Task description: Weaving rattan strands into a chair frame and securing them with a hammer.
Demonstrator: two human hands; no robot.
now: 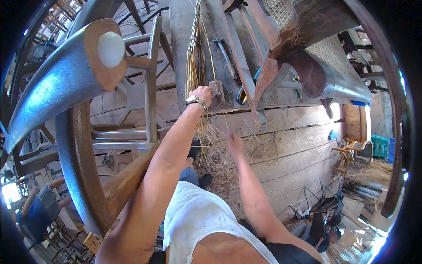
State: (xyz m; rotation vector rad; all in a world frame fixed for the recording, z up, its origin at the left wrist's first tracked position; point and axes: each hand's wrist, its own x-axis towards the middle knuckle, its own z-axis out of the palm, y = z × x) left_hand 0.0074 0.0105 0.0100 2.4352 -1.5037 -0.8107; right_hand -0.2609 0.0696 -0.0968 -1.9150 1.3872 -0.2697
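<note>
The big curved wooden chair frame [79,145] with its pale round peg end fills the left of the view, and beyond it lies the long grey plank workbench [184,26], with a bundle of long dry yellow straw [193,61] running down its surface to the near edge. Judging from this, the straw is being drawn off the bench; it would go best with a firm pinch low on the stalks and a straight, even pull, so they neither snap nor scatter onto the wooden floor [281,149], where loose stalks already lie. The left hand [203,93], with a metal wristwatch [195,101] on its wrist, is closed around the lower end of the bundle. The right hand [234,143] hangs apart, lower, blurred, touching nothing I can make out; whether it is open I cannot tell.
</note>
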